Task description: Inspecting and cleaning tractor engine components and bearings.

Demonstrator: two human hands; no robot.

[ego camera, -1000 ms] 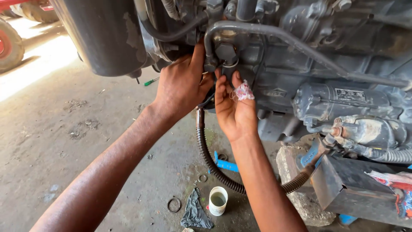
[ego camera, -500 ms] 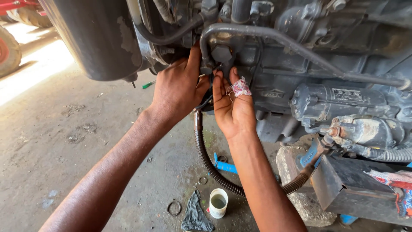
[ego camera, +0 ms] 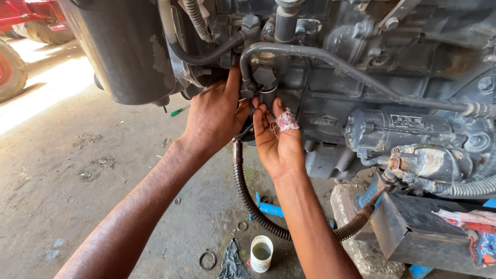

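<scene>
Two hands of mine were raised to the side of a dark grey engine, meeting at one fitting. My left hand reached in from the left, its fingers curled behind a hex-headed bolt fitting where a bent metal pipe turned downward; whether those fingers were clamped on anything I could not tell. My right hand stood palm towards me just beside the left, fingertips pressed up against the underside of the same fitting, fingers held together and not closed round anything visible. One right finger wore a scrap of patterned cloth bandage.

A corrugated black hose hung below my wrists and curved right towards a grey block. On the concrete floor lay a small white cup of liquid, a dark rag touching it, a loose ring nearby, and a blue tool partly behind the hose. A green-handled screwdriver showed under a black cylinder on the left.
</scene>
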